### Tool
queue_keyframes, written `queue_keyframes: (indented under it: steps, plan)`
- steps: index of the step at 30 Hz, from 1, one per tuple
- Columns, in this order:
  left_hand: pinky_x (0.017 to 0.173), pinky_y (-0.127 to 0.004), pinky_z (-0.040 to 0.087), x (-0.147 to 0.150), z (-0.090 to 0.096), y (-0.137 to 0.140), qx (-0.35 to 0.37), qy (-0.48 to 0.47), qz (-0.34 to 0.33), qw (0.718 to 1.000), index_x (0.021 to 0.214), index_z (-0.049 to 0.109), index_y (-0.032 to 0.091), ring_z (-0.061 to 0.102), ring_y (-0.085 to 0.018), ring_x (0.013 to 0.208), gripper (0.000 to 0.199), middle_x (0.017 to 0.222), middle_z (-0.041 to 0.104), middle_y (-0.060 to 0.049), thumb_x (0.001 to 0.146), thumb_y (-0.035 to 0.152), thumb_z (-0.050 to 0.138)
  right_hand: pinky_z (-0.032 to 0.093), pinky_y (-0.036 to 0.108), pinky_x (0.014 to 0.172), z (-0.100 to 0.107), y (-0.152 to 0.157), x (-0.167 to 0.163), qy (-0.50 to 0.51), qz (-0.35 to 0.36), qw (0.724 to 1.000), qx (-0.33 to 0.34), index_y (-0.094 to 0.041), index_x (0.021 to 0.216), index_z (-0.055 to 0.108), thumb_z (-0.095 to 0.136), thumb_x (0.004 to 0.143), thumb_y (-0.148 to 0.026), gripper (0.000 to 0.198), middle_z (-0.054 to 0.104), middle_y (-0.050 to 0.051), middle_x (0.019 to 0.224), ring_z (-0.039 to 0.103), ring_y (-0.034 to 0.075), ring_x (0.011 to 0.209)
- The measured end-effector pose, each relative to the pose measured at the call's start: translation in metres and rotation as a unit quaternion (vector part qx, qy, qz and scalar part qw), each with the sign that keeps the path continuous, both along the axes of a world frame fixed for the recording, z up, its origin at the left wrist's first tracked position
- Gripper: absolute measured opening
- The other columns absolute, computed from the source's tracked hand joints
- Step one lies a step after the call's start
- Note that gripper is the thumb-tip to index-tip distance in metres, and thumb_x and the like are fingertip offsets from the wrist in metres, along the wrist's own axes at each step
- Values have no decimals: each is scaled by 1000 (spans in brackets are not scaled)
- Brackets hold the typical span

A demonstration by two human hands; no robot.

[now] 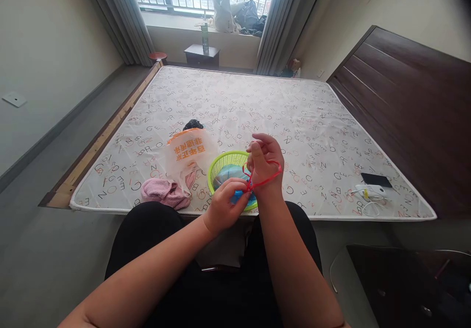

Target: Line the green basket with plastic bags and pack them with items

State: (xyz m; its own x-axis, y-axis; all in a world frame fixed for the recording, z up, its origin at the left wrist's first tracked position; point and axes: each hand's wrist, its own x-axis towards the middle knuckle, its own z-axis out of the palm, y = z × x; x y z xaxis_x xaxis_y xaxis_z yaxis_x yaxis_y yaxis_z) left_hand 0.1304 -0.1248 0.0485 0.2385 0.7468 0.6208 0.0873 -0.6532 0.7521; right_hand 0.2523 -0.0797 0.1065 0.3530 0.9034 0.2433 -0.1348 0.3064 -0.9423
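A thin red ribbon loops around my right hand near the base of the thumb and wrist. That hand is raised with its thumb up and its fingers loosely bent, apart from one another. Against the wrist, my left hand pinches the ribbon where its strands meet. Whether the strands are knotted there, I cannot tell. Below and behind both hands, a lime-green plastic basket stands on the mattress. It holds a pale bluish plastic bag and something bright blue, partly hidden by my left hand.
Left of the basket lie a white plastic bag with orange print, a black bundle and a pink cloth. To the right are a black phone and a white power strip with a cable. A dark headboard borders the mattress.
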Motion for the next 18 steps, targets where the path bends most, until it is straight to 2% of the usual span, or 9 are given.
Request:
queue_keyframes:
  steps: [4, 7, 10, 12, 15, 17, 18]
  plan:
    - [83, -36, 60, -1, -8, -6, -74, -32, -52, 995, 107, 60, 20, 72, -18, 89, 8, 94, 72, -6, 100, 24, 59, 33, 23, 44, 8, -3, 3, 52, 8, 998, -22, -29, 107, 65, 71, 90, -53, 30, 56, -3, 81, 38, 7, 52]
    - [69, -28, 59, 1, -13, -12, -128, -80, -113, 982, 115, 54, 22, 69, -12, 70, 14, 84, 67, 0, 101, 24, 58, 34, 23, 45, 11, -2, 8, 76, 1, 997, -31, -28, 104, 63, 72, 89, -54, 32, 51, -5, 73, 39, 8, 53]
    - [58, -22, 54, 2, -12, -12, -140, -90, -142, 976, 131, 50, 26, 61, -8, 57, 31, 80, 61, 4, 101, 24, 58, 32, 23, 44, 11, 0, 16, 93, -13, 995, -28, -27, 102, 62, 71, 89, -56, 33, 47, -6, 70, 37, 7, 51]
    - [61, -22, 54, 1, -7, -7, -119, -52, -142, 981, 132, 54, 26, 62, -10, 64, 32, 85, 64, 1, 100, 23, 58, 29, 23, 42, 10, 1, 23, 103, -21, 994, -29, -27, 101, 61, 71, 89, -57, 34, 46, -7, 70, 34, 6, 48]
    - [72, -26, 55, -2, 3, 4, -69, 83, -192, 975, 113, 70, 23, 66, -14, 78, 20, 92, 71, -5, 99, 20, 57, 25, 22, 40, 8, 3, 32, 109, -31, 993, -40, -26, 100, 59, 70, 89, -58, 36, 44, -8, 68, 31, 5, 46]
    - [74, -28, 54, -4, 7, 11, -51, 157, -217, 962, 104, 75, 21, 67, -16, 80, 21, 88, 72, -5, 98, 18, 55, 24, 22, 40, 7, 4, 36, 102, -33, 993, -49, -26, 100, 58, 70, 88, -58, 37, 43, -9, 67, 30, 5, 46]
    - [74, -28, 54, -5, 7, 14, -53, 166, -206, 963, 102, 77, 20, 67, -16, 78, 22, 85, 71, -5, 98, 18, 55, 25, 22, 41, 6, 4, 37, 97, -34, 993, -53, -26, 99, 57, 71, 88, -57, 36, 43, -9, 67, 31, 5, 46]
